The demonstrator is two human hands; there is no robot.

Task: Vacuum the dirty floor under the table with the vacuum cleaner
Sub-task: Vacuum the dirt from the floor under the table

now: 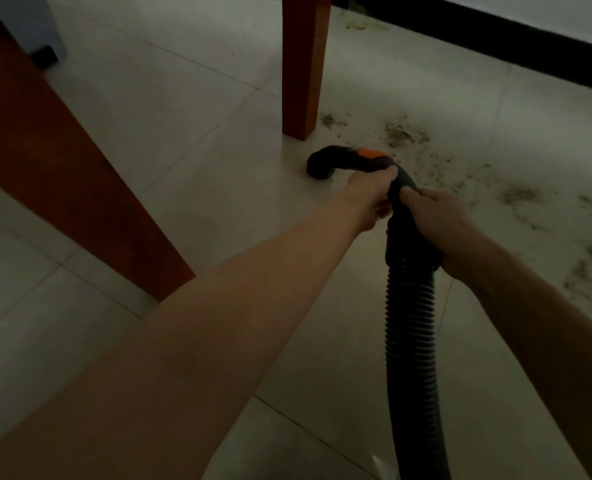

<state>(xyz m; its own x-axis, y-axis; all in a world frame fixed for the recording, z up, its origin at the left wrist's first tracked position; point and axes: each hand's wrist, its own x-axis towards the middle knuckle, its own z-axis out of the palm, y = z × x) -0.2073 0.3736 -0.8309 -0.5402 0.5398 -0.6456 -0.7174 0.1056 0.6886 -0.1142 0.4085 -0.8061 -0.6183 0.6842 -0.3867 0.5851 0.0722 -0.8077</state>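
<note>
Black skirting (495,46) along far wall, grey-blue unit (28,22) w/ black foot top left

Legible text, labels, brands, numbers, signs: none readable on the vacuum hose (410,327), its orange button (371,153), the table legs, or floor.

Pale tiled floor (190,188): two table legs (305,64) stand on it; dirt (516,195) lies scattered at right.
</note>
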